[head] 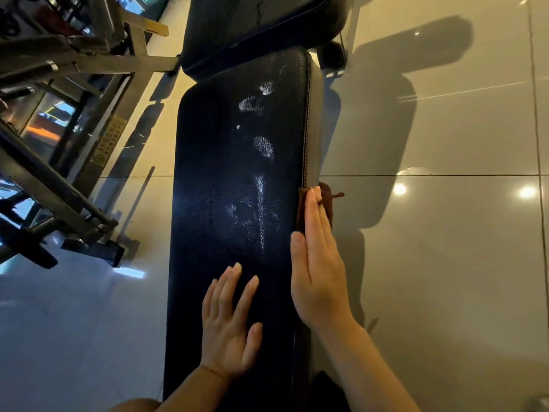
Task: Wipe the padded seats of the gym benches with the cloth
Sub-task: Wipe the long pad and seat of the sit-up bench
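Brown cloth (326, 203) mostly hidden under flat right hand (319, 272) on seat (225, 188) edge; left hand (228, 319) spread flat.

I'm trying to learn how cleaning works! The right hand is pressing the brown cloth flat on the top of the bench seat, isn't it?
Not quite. In the head view, the right hand presses the brown cloth against the right side edge of the bench seat, not its top. The left hand rests flat on top.
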`<action>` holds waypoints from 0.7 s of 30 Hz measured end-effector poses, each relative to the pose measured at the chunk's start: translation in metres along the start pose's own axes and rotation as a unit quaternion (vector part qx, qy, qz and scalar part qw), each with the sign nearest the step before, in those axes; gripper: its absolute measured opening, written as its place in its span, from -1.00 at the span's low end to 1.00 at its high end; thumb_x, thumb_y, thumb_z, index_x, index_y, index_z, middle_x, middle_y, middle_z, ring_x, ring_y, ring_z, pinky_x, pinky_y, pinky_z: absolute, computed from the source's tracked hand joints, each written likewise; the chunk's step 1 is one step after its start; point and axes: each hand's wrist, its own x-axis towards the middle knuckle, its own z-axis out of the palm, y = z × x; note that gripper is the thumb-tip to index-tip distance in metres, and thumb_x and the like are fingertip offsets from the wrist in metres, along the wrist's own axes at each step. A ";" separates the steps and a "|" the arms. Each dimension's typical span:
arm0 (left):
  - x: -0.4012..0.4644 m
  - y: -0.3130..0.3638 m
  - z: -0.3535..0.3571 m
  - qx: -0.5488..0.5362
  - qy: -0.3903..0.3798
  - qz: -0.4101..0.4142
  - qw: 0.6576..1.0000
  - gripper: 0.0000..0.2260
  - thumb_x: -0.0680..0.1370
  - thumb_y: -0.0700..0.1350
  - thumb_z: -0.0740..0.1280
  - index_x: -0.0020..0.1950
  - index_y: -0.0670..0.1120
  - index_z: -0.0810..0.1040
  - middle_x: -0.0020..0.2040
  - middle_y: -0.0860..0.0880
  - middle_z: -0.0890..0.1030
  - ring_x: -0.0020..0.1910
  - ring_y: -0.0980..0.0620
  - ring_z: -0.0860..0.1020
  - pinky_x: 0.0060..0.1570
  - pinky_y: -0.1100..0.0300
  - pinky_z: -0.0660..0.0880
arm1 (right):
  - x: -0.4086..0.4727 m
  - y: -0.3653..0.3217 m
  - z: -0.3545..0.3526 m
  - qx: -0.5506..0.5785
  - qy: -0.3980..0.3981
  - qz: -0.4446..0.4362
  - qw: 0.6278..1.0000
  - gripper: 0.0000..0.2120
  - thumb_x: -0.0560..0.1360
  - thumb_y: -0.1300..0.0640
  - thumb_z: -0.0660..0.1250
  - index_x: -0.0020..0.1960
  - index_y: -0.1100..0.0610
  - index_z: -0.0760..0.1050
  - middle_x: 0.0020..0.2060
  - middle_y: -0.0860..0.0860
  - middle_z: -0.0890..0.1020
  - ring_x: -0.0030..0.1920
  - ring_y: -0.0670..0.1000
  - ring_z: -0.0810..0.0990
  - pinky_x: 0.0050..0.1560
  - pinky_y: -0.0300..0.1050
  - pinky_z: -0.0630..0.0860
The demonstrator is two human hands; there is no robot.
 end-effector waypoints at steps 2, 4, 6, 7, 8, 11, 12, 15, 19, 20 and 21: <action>-0.001 -0.001 0.001 -0.002 0.002 0.002 1.000 -0.50 0.64 0.17 -0.10 0.58 0.11 0.02 0.60 0.06 0.00 0.56 0.01 0.05 0.51 0.00 0.00 | -0.027 0.001 0.001 0.000 -0.014 0.009 1.000 -0.54 0.65 0.00 -0.05 0.52 -0.05 -0.08 0.50 -0.30 0.01 0.53 -0.26 -0.03 0.47 -0.40 -0.04; -0.001 -0.001 0.001 0.001 0.003 0.001 1.000 -0.50 0.64 0.17 -0.10 0.58 0.13 0.01 0.59 0.05 0.01 0.56 0.03 0.04 0.51 0.00 -0.01 | -0.055 0.005 0.001 -0.005 -0.023 0.023 0.999 -0.53 0.65 -0.02 -0.06 0.52 -0.06 -0.07 0.49 -0.32 0.01 0.53 -0.27 -0.02 0.45 -0.44 -0.03; -0.002 -0.002 0.001 0.005 0.001 -0.004 1.000 -0.50 0.64 0.18 -0.11 0.58 0.13 0.00 0.57 -0.03 0.10 0.56 0.04 0.04 0.51 -0.01 0.02 | -0.084 0.009 0.002 -0.006 -0.030 0.036 0.999 -0.53 0.65 -0.04 -0.05 0.52 -0.07 -0.06 0.49 -0.34 0.01 0.52 -0.28 -0.02 0.44 -0.46 -0.04; -0.002 -0.002 0.001 0.008 0.000 -0.006 1.000 -0.50 0.64 0.18 -0.11 0.58 0.13 0.01 0.55 -0.07 0.13 0.56 0.05 0.04 0.50 -0.02 0.03 | -0.099 0.009 0.004 -0.005 -0.036 0.043 0.998 -0.53 0.64 -0.06 -0.06 0.52 -0.10 -0.06 0.49 -0.37 0.00 0.52 -0.28 -0.02 0.43 -0.46 -0.04; -0.003 -0.002 0.001 0.012 0.000 -0.007 1.000 -0.50 0.64 0.18 -0.11 0.57 0.11 0.04 0.53 -0.10 0.15 0.56 0.05 0.04 0.49 -0.03 0.04 | -0.112 0.009 0.004 -0.004 -0.044 0.052 0.998 -0.54 0.63 -0.08 -0.07 0.51 -0.15 -0.07 0.49 -0.42 -0.01 0.52 -0.29 -0.02 0.43 -0.47 -0.04; -0.002 -0.001 0.001 0.015 0.003 -0.010 1.000 -0.51 0.62 0.14 -0.03 0.54 0.04 0.11 0.52 -0.11 0.15 0.53 -0.04 0.12 0.46 -0.06 0.07 | -0.142 0.009 0.006 0.007 -0.058 0.065 0.996 -0.54 0.62 -0.09 -0.06 0.49 -0.23 -0.10 0.48 -0.45 -0.02 0.52 -0.28 -0.02 0.44 -0.45 -0.02; -0.002 -0.001 0.001 0.014 0.005 -0.010 1.000 -0.50 0.60 0.10 0.02 0.53 0.02 0.13 0.52 -0.11 0.15 0.51 -0.08 0.15 0.45 -0.07 0.08 | -0.147 0.008 0.006 0.011 -0.057 0.064 0.996 -0.54 0.62 -0.08 -0.05 0.48 -0.23 -0.09 0.48 -0.43 0.00 0.52 -0.28 -0.01 0.44 -0.43 -0.01; -0.005 0.002 0.001 0.010 0.016 -0.007 1.000 -0.48 0.56 0.04 0.07 0.52 0.01 0.15 0.52 -0.09 0.15 0.50 -0.11 0.17 0.46 -0.05 0.06 | -0.145 0.005 0.005 0.021 -0.054 0.080 0.995 -0.56 0.64 -0.02 -0.01 0.46 -0.24 -0.08 0.49 -0.33 0.06 0.51 -0.32 0.00 0.45 -0.43 -0.01; -0.007 0.002 0.003 0.001 0.017 -0.024 1.000 -0.50 0.57 0.07 0.04 0.53 0.06 0.13 0.53 -0.07 0.14 0.51 -0.09 0.15 0.47 -0.07 0.06 | -0.113 -0.002 0.008 0.026 -0.025 0.082 0.996 -0.51 0.63 0.04 -0.01 0.51 -0.05 -0.07 0.53 -0.14 0.12 0.51 -0.30 0.02 0.44 -0.45 -0.01; -0.006 0.002 0.003 -0.003 0.016 -0.029 0.999 -0.50 0.57 0.08 0.04 0.53 0.09 0.11 0.53 -0.05 0.13 0.51 -0.09 0.15 0.47 -0.07 0.05 | -0.098 -0.005 0.008 0.028 -0.015 0.076 0.997 -0.49 0.63 0.04 -0.01 0.53 -0.01 -0.07 0.53 -0.12 0.13 0.50 -0.29 0.02 0.43 -0.48 -0.02; -0.006 0.002 0.004 -0.007 0.016 -0.030 0.999 -0.50 0.57 0.08 0.03 0.52 0.11 0.09 0.53 -0.04 0.13 0.51 -0.08 0.14 0.47 -0.05 0.03 | -0.082 -0.008 0.008 0.024 -0.003 0.066 0.998 -0.48 0.63 0.04 -0.01 0.55 0.03 -0.06 0.54 -0.09 0.13 0.50 -0.26 0.03 0.41 -0.51 -0.03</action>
